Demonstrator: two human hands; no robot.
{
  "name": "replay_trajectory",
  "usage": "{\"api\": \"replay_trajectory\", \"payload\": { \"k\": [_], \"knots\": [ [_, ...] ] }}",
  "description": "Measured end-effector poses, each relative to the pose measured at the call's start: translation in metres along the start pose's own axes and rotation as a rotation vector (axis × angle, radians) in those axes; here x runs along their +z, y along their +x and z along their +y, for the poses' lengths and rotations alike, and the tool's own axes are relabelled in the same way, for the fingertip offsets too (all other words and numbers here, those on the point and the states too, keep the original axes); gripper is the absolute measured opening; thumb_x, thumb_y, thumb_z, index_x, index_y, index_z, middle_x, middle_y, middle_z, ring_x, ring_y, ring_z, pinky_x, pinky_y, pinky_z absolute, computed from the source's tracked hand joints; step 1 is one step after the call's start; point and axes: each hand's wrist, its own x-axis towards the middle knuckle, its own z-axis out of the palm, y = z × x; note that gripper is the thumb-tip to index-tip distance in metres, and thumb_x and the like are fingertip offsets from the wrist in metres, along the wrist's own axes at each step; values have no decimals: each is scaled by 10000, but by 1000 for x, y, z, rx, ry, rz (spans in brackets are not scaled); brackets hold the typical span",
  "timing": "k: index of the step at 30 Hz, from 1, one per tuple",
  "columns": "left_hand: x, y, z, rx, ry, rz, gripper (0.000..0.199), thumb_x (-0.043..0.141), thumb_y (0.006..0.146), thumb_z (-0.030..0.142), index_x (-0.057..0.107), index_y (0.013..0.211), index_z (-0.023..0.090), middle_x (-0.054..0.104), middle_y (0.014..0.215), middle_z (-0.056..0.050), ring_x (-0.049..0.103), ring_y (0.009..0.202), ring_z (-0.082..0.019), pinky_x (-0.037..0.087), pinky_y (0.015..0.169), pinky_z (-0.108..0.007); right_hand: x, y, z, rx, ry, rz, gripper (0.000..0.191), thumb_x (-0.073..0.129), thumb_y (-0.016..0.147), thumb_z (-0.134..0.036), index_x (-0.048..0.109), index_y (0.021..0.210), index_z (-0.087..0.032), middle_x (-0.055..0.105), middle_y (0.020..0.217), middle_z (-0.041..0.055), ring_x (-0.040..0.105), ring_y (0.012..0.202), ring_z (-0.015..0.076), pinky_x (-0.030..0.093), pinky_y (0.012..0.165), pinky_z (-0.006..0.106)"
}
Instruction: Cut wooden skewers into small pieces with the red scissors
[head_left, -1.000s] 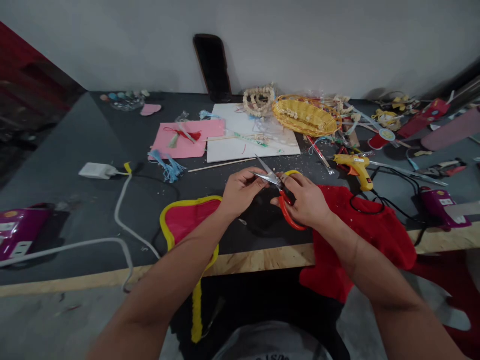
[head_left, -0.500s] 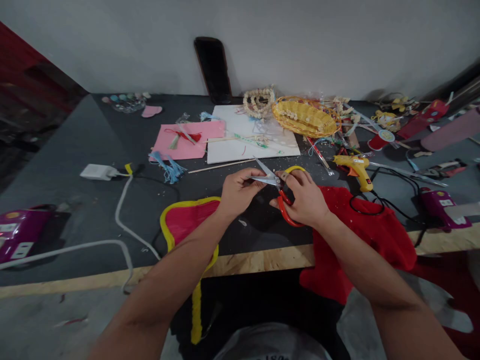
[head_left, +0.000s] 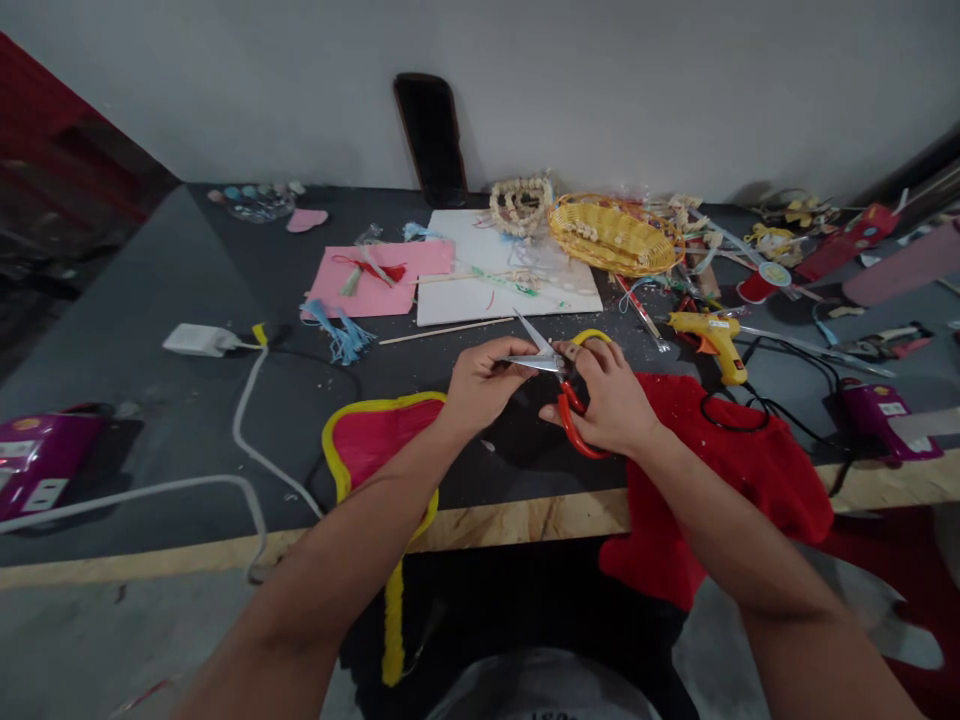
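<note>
My right hand (head_left: 611, 395) grips a pair of scissors (head_left: 546, 360) with red and yellow handles, fingers wrapped round the loops. The blades stand apart and point left, toward my other hand. My left hand (head_left: 486, 380) is closed in a pinch by the blades; what it holds, if anything, is hidden behind the fingers. Under my left forearm lies a pink fan-shaped piece (head_left: 375, 440) edged in yellow, its yellow handle hanging past the table edge. A red cloth (head_left: 720, 450) lies beneath my right wrist and drapes over the edge.
Behind my hands are a white board (head_left: 465, 300), pink sheet (head_left: 322, 285), blue tassels (head_left: 341, 335) and a yellow wicker basket (head_left: 615, 235). A yellow glue gun (head_left: 712, 340) lies to the right with its black cord. A phone (head_left: 431, 140) leans on the wall; a white cable (head_left: 240, 420) runs left.
The scissors' blades and both hands stay nearly in place. The whole view has shifted very slightly; nothing has been picked up or let go.
</note>
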Motion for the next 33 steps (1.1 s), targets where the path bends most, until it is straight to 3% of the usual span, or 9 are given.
{"api": "replay_trajectory", "payload": {
  "k": [9, 22, 27, 33],
  "knots": [
    [-1, 1, -2, -22, -79, -47, 75, 709, 680, 241, 693, 693, 169, 679, 683, -9, 588, 635, -128, 473, 643, -239, 1, 0, 0, 7, 53, -22, 757, 555, 792, -667, 449, 1347, -163, 534, 1206, 157, 484, 1138, 329, 439, 997, 525],
    [2, 0, -5, 8, -81, -20, 255, 739, 701, 410, 714, 735, 159, 709, 740, -46, 624, 665, -150, 502, 650, -252, -2, -2, -5, 42, 26, -57, 612, 486, 868, -618, 494, 1301, -184, 592, 1214, 145, 563, 1110, 302, 516, 929, 451],
    [1, 0, -9, 15, -38, -11, 248, 735, 722, 389, 705, 804, 157, 705, 796, -47, 621, 715, -153, 484, 672, -247, -1, -2, -6, 66, 29, -47, 606, 490, 861, -625, 507, 1277, -184, 596, 1189, 149, 568, 1102, 310, 521, 909, 457],
    [1, 1, -10, 26, 40, -2, 175, 694, 747, 337, 700, 790, 168, 678, 722, -10, 578, 653, -130, 443, 631, -230, -1, -1, -3, 58, 7, -22, 599, 520, 843, -613, 510, 1261, -184, 581, 1147, 144, 552, 1086, 324, 514, 907, 479]
  ]
}}
